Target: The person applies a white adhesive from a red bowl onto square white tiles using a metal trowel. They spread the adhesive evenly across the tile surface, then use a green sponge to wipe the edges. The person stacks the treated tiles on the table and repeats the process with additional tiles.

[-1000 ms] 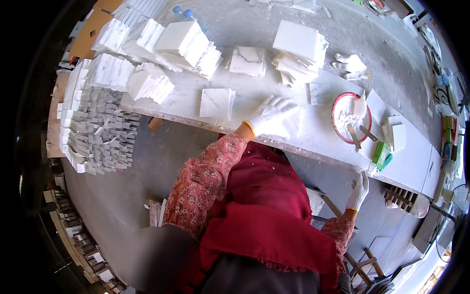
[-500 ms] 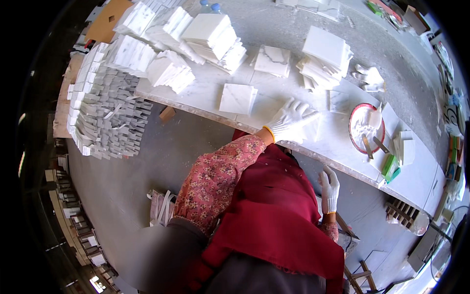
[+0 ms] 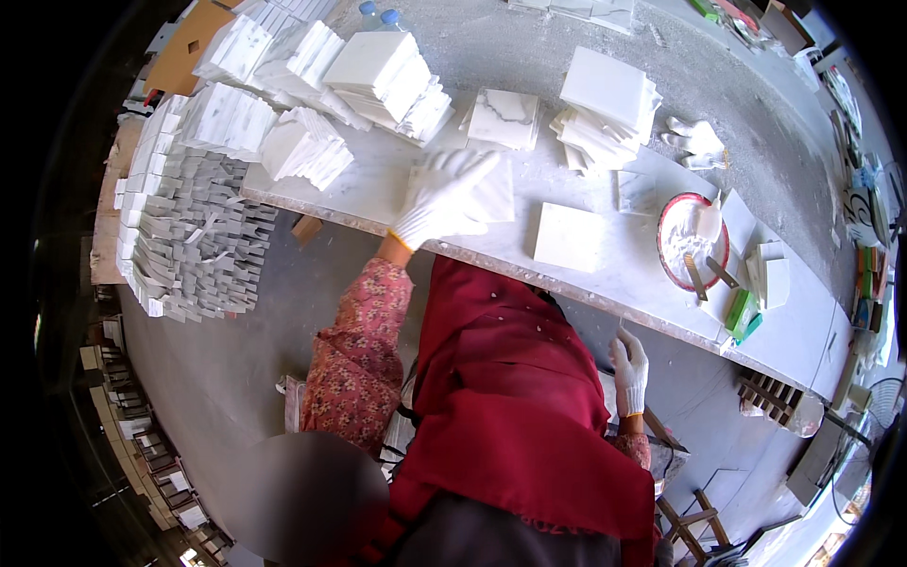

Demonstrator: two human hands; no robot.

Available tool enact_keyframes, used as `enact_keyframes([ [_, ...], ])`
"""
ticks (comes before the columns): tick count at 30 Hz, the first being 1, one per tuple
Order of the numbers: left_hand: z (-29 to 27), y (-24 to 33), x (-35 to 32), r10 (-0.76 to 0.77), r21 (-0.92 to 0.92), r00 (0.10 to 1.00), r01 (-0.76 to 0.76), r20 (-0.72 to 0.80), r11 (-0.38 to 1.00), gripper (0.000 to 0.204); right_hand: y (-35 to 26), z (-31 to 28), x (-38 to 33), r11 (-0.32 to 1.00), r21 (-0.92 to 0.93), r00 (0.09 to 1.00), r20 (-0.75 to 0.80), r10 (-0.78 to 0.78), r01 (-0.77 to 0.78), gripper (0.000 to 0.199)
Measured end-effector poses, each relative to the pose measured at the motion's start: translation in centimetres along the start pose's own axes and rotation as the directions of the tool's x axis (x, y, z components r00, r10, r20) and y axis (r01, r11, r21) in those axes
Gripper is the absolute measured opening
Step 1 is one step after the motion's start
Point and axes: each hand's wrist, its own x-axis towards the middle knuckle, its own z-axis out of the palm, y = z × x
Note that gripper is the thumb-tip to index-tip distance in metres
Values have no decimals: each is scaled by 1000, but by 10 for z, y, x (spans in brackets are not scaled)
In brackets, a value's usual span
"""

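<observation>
My left hand [image 3: 436, 200], in a white knit glove with a yellow cuff, lies over white marbled tiles [image 3: 494, 187] near the bench's front edge. Its fingers are stretched out on the tiles and cover their left part. To its right a plain white tile [image 3: 569, 236] lies flat by the edge. My right hand [image 3: 630, 375], also gloved, hangs low beside the red apron [image 3: 510, 416], below the bench edge. Its fingers are curled together. A thin sliver seems to stick up from them, too small to name.
Stacks of white tiles [image 3: 378, 71] stand along the back left, another tile stack [image 3: 609, 90] behind the single tile. A red-rimmed bowl [image 3: 669, 255] of white paste holds scrapers at the right. Beyond lie spare gloves [image 3: 697, 140]. Many upright grey tiles [image 3: 213, 227] fill the left.
My left hand has moved left from the single tile, now uncovered, onto the tiles beside it. My right hand stays low by the apron, its fingers slightly more curled.
</observation>
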Motion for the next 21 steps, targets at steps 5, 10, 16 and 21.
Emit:
enact_keyframes([
  [5,7,-55,-33,-36,2,999,36,23,999,118,13,8,6,997,-64,999,34,-35,37,35],
  [10,33,-17,-32,-94,15,987,97,-129,995,114,-8,21,11,990,-95,993,73,-95,102,36],
  [16,89,113,-19,201,-42,961,-212,-191,976,80,-33,31,15,989,-77,987,103,-122,130,30],
  [21,104,136,21,273,-44,943,-286,-192,957,73,-47,27,16,981,-99,981,118,-157,169,29],
])
